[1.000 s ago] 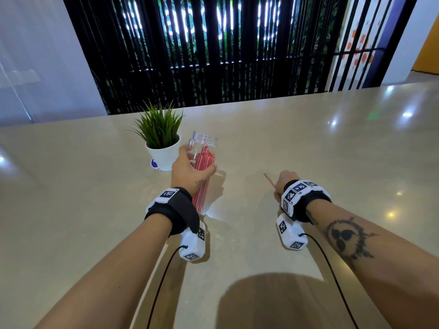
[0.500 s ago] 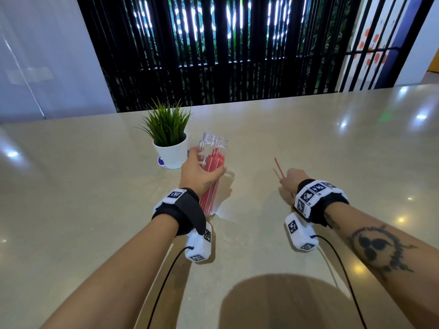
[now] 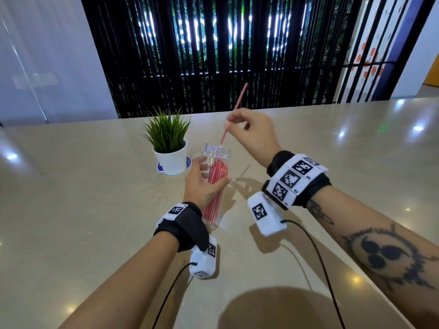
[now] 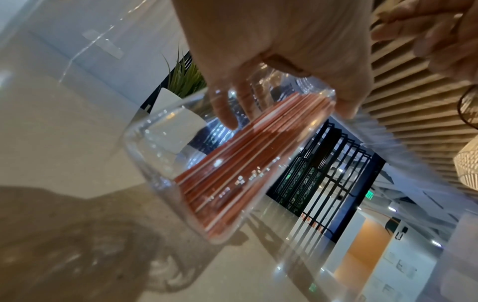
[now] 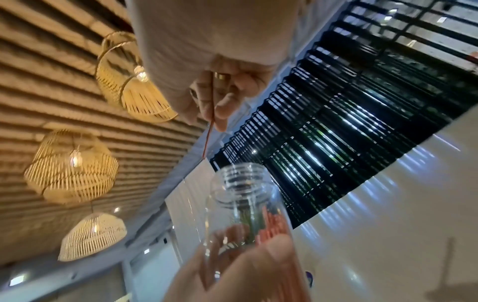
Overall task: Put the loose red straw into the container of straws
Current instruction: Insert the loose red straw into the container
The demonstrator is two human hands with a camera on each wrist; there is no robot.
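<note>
Your right hand (image 3: 254, 136) pinches the loose red straw (image 3: 234, 112) between thumb and fingertips near its middle, in the upper centre of the head view, with the lower end hanging just above the open mouth of the container (image 3: 215, 176) and the upper end slanting up and to the right against the dark slatted screen. Your left hand (image 3: 202, 184) is curled round the clear container at mid-height, tilting it on the table (image 3: 71, 198) so the mouth leans toward the straw; the bundled straws (image 4: 245, 163) inside lie against its lower wall. Judge the straw as nearly weightless, thin and smooth: it will likely bend or swing if you hold it far from the tip, and a hard squeeze could crease it. A light pinch fairly low down gives better aim. The container looks like thin, clear, slick plastic, light enough to skid or tip, so hold its body firmly rather than the threaded neck, which must stay open. The mouth is narrow and the straws inside rise near the neck; the new end may catch on them, so steer toward the emptier side. The potted plant (image 3: 169, 148) stands just beside the container at centre left, close to your left fingers.
</note>
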